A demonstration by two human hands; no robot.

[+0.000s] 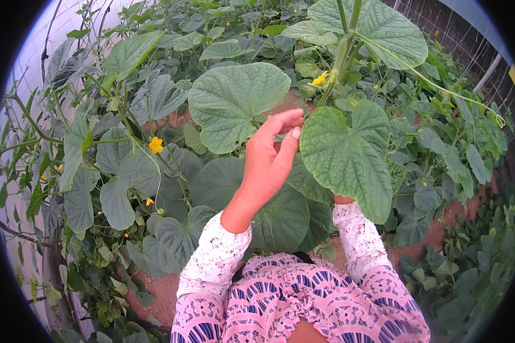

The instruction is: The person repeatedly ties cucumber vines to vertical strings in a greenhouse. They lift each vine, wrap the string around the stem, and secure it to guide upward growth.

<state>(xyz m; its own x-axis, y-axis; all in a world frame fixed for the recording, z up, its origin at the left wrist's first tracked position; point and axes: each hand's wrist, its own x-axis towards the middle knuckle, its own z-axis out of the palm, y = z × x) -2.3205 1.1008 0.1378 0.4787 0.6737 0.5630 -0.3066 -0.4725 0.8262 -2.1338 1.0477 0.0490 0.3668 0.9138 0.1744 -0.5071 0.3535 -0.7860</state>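
Observation:
In front of me stands a cucumber vine, its thick hairy stem rising at the upper right of centre with a yellow flower on it. My left hand is raised between two broad leaves, fingers curled and thumb near the fingertips; whether anything thin lies between them cannot be told. One leaf is behind and left of the hand. The other leaf is just right of the fingertips and hides nearly all of my right hand, of which only a bit at the wrist shows above the floral sleeve.
Dense vines with yellow flowers crowd the left side. A long tendril stretches to the right from the stem. Reddish soil shows between rows. Pale plastic sheeting borders the left, and a netted wall with a post borders the right.

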